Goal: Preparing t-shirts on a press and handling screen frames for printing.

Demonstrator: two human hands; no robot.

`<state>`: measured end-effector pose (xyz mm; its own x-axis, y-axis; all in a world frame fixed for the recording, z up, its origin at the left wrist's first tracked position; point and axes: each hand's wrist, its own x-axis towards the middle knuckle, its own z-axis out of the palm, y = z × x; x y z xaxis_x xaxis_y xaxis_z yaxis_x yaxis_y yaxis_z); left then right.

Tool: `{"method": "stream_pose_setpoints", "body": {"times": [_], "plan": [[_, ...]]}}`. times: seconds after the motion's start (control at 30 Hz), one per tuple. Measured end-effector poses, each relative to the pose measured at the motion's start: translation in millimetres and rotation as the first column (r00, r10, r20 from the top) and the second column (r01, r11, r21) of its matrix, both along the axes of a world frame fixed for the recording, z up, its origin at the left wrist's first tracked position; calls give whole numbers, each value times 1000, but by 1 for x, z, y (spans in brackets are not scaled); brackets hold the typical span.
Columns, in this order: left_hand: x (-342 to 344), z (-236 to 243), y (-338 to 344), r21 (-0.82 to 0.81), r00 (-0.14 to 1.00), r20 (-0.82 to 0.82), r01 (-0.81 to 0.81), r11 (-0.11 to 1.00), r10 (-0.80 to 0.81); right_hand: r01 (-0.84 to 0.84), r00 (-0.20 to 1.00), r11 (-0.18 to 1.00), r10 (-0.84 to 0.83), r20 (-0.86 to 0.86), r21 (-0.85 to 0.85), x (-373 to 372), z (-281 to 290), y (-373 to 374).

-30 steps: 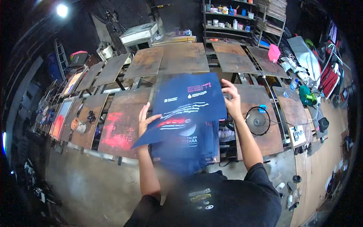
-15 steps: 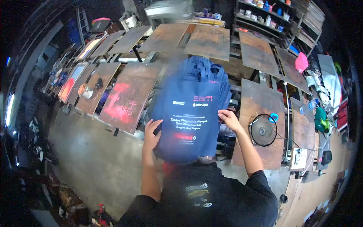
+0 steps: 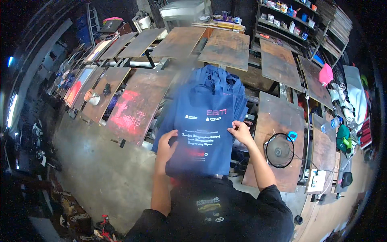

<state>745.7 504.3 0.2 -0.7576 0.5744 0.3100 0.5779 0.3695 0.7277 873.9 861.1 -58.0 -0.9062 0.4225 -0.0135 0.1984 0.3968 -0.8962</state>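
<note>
A dark blue tote bag (image 3: 201, 159) with white and pinkish-red print faces me, in front of my body. My right hand (image 3: 241, 132) pinches its right edge between thumb and fingers. At the left edge, my left hand (image 3: 166, 147) has its fingers curled onto the cloth, the thumb a little apart from them. Behind the bag's upper part lies a pile of similar blue bags (image 3: 215, 78), with bunched handles. A blur covers part of the pile's left side, and what lies beneath the held bag is hidden.
Brown boards (image 3: 276, 133) on metal frames stand in rows around me. A round black fan (image 3: 278, 150) rests on the right one. A red-stained board (image 3: 135, 111) and a white tub (image 3: 92, 97) are at left. Shelves with paint pots (image 3: 282, 20) stand at the back.
The held bag's lower edge has straightened and its print sits slightly lower. My right hand has come a little lower and left. The view has shifted slightly.
</note>
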Motion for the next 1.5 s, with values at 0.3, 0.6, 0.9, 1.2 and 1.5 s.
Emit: {"method": "stream_pose_setpoints", "body": {"times": [0.3, 0.6, 0.9, 1.2, 1.5], "plan": [[10, 7, 8, 70, 975, 212, 49, 996, -63, 67, 989, 987, -46, -138, 149, -13, 39, -10], [32, 24, -28, 47, 876, 475, 66, 997, -81, -419, 878, 785, 223, -424, -456, -18, 106, -24], [31, 70, -106, 39, 930, -95, -353, 935, 355, -806, 577, 309, 601, -553, -505, -55, 120, -143], [75, 138, -189, 118, 810, -407, -412, 903, 423, -794, 482, 133, 732, -482, -593, -65, 128, -248], [82, 142, -320, 229, 919, -240, -259, 938, 312, -897, 376, 214, 829, -414, -387, -72, 179, -361]]}}
